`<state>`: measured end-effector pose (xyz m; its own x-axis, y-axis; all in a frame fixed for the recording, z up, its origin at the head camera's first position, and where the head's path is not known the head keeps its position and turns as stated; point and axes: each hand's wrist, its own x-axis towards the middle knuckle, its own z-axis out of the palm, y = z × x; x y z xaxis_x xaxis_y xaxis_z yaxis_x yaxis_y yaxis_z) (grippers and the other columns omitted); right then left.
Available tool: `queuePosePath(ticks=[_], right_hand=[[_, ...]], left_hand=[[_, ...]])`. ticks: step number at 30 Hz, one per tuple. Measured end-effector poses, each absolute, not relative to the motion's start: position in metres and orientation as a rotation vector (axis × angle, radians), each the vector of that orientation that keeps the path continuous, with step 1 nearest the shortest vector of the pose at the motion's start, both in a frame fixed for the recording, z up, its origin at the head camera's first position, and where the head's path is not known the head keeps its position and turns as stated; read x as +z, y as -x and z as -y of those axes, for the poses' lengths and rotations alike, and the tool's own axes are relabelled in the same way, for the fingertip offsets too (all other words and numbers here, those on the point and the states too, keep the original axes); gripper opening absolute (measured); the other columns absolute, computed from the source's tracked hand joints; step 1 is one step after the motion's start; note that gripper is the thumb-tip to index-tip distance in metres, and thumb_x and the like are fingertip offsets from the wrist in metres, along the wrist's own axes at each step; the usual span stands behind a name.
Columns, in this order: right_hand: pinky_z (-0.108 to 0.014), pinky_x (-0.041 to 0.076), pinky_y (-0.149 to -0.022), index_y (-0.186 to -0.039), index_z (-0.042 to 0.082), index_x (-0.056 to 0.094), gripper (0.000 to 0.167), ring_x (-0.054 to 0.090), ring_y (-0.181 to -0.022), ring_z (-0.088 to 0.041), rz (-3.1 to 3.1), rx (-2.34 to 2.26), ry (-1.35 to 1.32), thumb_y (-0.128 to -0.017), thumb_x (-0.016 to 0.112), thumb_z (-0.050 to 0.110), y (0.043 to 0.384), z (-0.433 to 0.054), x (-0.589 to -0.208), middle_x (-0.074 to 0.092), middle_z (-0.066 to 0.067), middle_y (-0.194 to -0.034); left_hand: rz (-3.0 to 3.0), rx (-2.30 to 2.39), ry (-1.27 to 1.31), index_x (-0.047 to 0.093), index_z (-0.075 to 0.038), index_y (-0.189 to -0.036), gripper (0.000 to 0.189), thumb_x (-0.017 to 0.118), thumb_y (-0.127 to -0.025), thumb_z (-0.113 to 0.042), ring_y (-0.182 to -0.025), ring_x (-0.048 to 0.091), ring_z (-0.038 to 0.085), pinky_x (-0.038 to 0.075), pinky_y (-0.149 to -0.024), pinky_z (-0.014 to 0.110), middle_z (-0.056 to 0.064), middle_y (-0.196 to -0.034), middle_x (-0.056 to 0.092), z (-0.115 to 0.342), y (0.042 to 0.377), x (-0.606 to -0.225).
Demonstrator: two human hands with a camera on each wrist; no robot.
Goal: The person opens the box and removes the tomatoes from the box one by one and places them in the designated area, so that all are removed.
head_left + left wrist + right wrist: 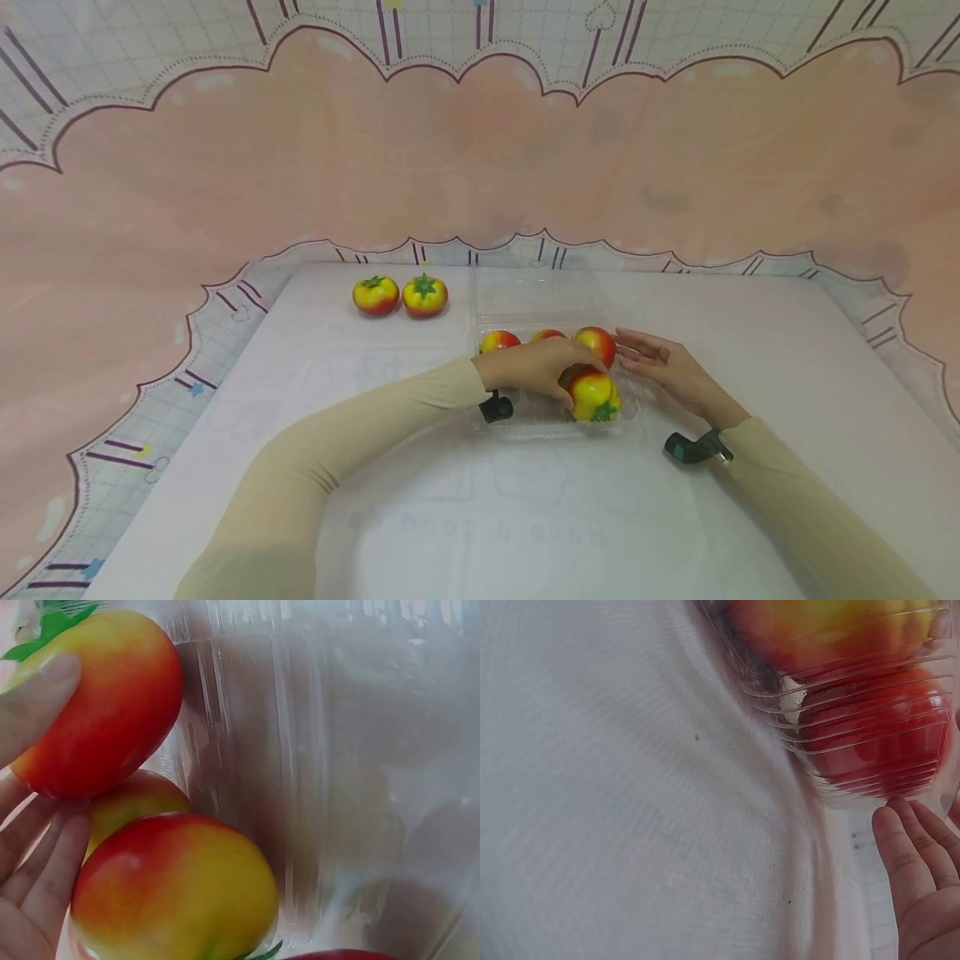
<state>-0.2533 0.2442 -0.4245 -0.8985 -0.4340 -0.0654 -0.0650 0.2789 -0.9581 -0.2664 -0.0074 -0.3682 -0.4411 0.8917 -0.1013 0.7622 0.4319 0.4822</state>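
In the head view, my left hand (534, 365) grips a red-and-yellow tomato (595, 397) at the near right part of a clear plastic box (536, 410). The left wrist view shows the thumb on this tomato (120, 705), whose green leafy top points away. Along the box's far side sit a left tomato (498, 341), a middle one (548, 334), partly hidden by my left hand, and a right one (597, 342). My right hand (678, 379) is beside the box's right end, its fingers extended; the right wrist view shows the fingertips (886, 817) at the clear wall.
Two more tomatoes, a left one (376, 296) and a right one (425, 296), stand on the white table (420, 517) left of the box. The clear lid (536, 293) lies folded back behind the box. A patterned curtain (480, 167) hangs beyond the table.
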Motion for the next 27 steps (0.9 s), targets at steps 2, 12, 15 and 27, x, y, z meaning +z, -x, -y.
queuePosePath(ticks=[2,12,15,27], right_hand=[[-0.010,0.047,-0.091,-0.144,0.000,0.030,0.062,0.051,-0.106,0.018,-2.240,-1.660,0.455,-0.093,0.059,0.018,0.2530,-0.2442,-0.4244,0.029,-0.027,-0.149],[-0.011,0.047,-0.091,-0.145,0.001,0.030,0.061,0.051,-0.111,0.015,-2.253,-1.651,0.471,-0.094,0.058,0.018,0.2529,-0.2446,-0.4240,0.029,-0.026,-0.149],[-0.011,0.047,-0.091,-0.145,0.001,0.031,0.060,0.051,-0.113,0.013,-2.257,-1.645,0.469,-0.094,0.058,0.018,0.2529,-0.2442,-0.4234,0.030,-0.024,-0.150],[-0.011,0.047,-0.091,-0.144,0.000,0.030,0.061,0.051,-0.108,0.017,-2.229,-1.668,0.460,-0.093,0.058,0.017,0.2526,-0.2438,-0.4230,0.029,-0.026,-0.150]], left_hand=[[-2.342,0.537,-1.415,0.053,-0.011,-0.131,0.059,0.076,-0.078,-0.020,-0.123,0.049,0.013,0.037,-0.110,0.022,0.001,-0.134,0.055,0.0074,0.2661,-0.3679],[-2.341,0.508,-1.420,0.050,-0.014,-0.135,0.064,0.076,-0.077,-0.022,-0.126,0.047,0.012,0.036,-0.110,0.023,-0.001,-0.137,0.053,0.0078,0.2674,-0.3688],[-2.342,0.484,-1.429,0.051,-0.015,-0.135,0.063,0.076,-0.078,-0.024,-0.127,0.047,0.013,0.037,-0.110,0.024,0.000,-0.137,0.053,0.0074,0.2680,-0.3693],[-2.308,0.522,-1.420,0.052,-0.013,-0.132,0.060,0.077,-0.077,-0.021,-0.127,0.046,0.013,0.034,-0.112,0.024,0.000,-0.136,0.053,0.0070,0.2666,-0.3683]])
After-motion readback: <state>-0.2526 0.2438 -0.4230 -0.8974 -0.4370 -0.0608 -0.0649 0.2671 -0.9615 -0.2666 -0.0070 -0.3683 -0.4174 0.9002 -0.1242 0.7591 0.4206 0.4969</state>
